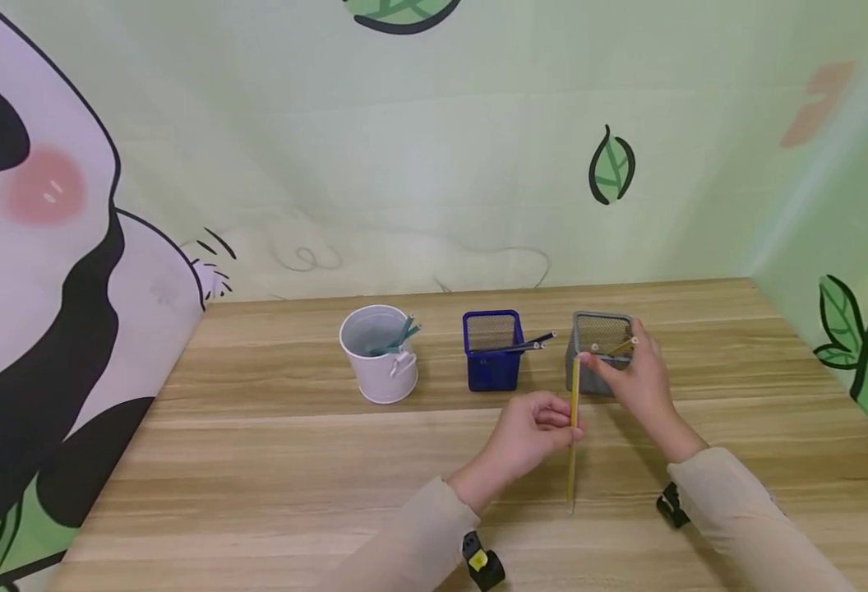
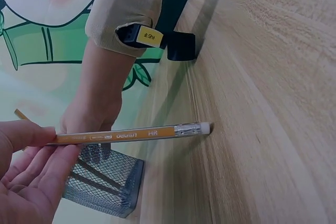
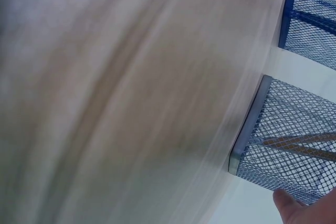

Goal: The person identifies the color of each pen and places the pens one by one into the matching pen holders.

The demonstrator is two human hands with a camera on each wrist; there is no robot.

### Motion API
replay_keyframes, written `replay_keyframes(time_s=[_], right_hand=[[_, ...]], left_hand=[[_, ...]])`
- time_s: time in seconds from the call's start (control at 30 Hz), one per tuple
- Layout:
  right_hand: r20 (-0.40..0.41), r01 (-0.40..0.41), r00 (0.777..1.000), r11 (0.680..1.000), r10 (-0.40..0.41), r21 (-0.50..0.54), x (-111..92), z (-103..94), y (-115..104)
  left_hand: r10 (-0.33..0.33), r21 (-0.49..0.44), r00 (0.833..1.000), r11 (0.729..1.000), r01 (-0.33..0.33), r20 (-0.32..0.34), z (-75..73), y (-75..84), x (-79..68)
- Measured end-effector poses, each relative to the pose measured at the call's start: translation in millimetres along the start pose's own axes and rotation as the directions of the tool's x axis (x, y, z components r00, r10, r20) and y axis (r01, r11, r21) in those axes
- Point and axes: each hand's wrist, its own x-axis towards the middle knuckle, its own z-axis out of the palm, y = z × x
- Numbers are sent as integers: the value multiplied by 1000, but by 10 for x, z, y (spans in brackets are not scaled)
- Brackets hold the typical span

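Observation:
In the head view my left hand [image 1: 526,432] pinches a yellow pencil [image 1: 573,460] between thumb and fingers, close in front of the grey mesh pen holder [image 1: 598,380]. The left wrist view shows the pencil's orange barrel [image 2: 126,135] and its white eraser [image 2: 205,128], which points away from the hand. My right hand [image 1: 644,378] grips the grey holder at its right side, with the thumb across the front near the pencil's upper end. Pencils [image 3: 310,148] show through the mesh in the right wrist view. The right hand's other fingers are partly hidden behind the holder.
A blue mesh pen holder [image 1: 493,374] with dark pencils [image 1: 530,344] stands left of the grey one. Further left is a white bucket [image 1: 385,382] with teal pencils [image 1: 403,335]. The wooden table [image 1: 271,477] meets a printed cloth backdrop [image 1: 434,181] behind them.

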Motion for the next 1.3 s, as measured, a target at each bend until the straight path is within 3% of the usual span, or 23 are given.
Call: replay_keyframes(time_s=[0.37,0.77,1.0,1.3], right_hand=[[5,0,1000,1000,0,-3,-9,6,-6],[3,-4,1000,1000,4,-3,-1,-2,-14],[2,1,1000,1000,-1,10,-3,-8,-28],[-5,24,1000,999,-24,27,-1,-10,-37]], left_hand=[[82,-60,996,995,-83,-19,-16,33,-1],[153,-9,987,988,-154,-43,-24,120,-12],[221,42,974,975,-219,-46,-16,272,-101],[266,-1,957,963,-268,-115,-13,305,-113]])
